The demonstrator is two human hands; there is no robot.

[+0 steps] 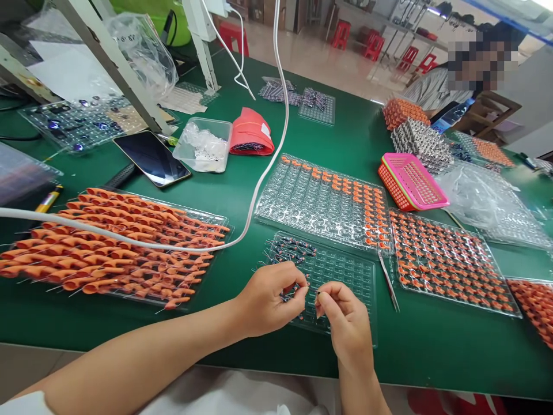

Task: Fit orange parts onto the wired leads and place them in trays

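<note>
Over a clear plastic tray point(356, 276) on the green table, both my hands are in a pinch, a small gap apart. My left hand point(272, 297) presses thumb against forefinger; whatever sits between them is too small to name. A tiny dark speck shows at the fingertips of my right hand point(348, 323), its kind unclear. Small dark parts with thin wire leads point(289, 249) lie in the tray's left side, partly hidden by my left hand. Just beyond stands a larger clear tray point(311, 199), partly filled with small orange pieces point(374, 213) along its right and far sides.
Left lies a tray of orange tube-like parts point(112, 242), crossed by a white cable point(207, 249). Another orange-filled tray point(453, 262), tweezers point(389, 282) and a pink basket point(412, 181) are right. A phone point(152, 158) and plastic box point(203, 144) lie behind. One person point(444, 86) sits opposite.
</note>
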